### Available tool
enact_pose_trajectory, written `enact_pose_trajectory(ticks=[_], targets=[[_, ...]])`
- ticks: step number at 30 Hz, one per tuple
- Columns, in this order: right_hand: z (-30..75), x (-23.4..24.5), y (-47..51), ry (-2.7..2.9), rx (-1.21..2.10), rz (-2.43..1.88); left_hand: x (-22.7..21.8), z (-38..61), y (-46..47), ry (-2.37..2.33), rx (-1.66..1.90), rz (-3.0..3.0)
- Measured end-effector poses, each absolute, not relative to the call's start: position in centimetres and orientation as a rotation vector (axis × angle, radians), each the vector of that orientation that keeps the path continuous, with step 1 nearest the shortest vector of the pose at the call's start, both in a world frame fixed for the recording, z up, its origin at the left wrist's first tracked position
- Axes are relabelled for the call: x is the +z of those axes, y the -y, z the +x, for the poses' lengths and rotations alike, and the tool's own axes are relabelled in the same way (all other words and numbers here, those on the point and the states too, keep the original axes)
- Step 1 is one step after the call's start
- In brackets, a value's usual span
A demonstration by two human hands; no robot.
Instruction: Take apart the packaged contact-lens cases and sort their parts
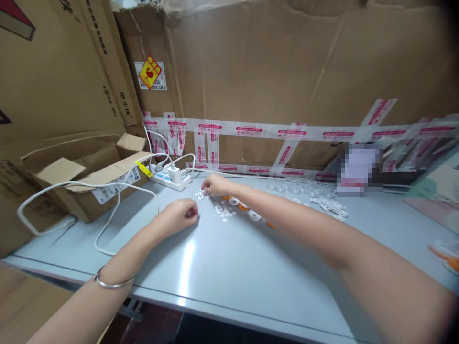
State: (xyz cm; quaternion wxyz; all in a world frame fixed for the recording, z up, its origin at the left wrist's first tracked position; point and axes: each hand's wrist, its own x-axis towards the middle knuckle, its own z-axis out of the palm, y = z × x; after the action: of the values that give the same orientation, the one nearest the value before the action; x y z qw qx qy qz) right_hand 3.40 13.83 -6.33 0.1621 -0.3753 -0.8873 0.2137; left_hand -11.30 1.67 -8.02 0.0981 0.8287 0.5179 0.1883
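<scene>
My right hand point(214, 185) reaches across the table, its fingertips pinched down at a small pile of white plastic pieces point(201, 195). Whether a piece is between those fingers is too small to make out. Nearer to me, my left hand point(181, 213) rests on the tabletop with its fingers curled to the thumb; anything inside is hidden. Between and right of the hands lie several small flat white discs point(224, 210). A row of white rings point(254, 216) and orange rings point(270, 224) runs along under my right forearm, which partly covers it.
Clear plastic parts point(283, 185) and a heap of white pieces point(332, 206) lie at the back right. A power strip point(172, 177) with white cables stands behind, beside an opened cardboard box point(89, 167). Large taped cartons point(272, 71) wall off the back. Orange parts point(444, 255) sit far right.
</scene>
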Motion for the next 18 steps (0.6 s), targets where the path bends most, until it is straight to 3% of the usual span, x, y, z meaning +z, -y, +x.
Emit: enact_pose_trajectory(ticks=[5,10,13,18], targets=[[3.7,-5.9,-13.9,2.452,0.631,-1.058,-8.0,-11.1,-1.6,-1.521,0.56,2.478],[7.3,-2.5,-12.1,2.237,0.658,-1.043,-8.3,-11.2,-1.7,-1.518,0.583,2.479],[13.3,0.5,-9.3,2.072,0.73,-0.968,-8.5,-11.3,-1.8,-1.519,0.626,2.49],[28.4,2.9,-3.4,1.728,0.442,-1.295,-8.4,-11.1,-1.6,-1.592,0.753,2.522]])
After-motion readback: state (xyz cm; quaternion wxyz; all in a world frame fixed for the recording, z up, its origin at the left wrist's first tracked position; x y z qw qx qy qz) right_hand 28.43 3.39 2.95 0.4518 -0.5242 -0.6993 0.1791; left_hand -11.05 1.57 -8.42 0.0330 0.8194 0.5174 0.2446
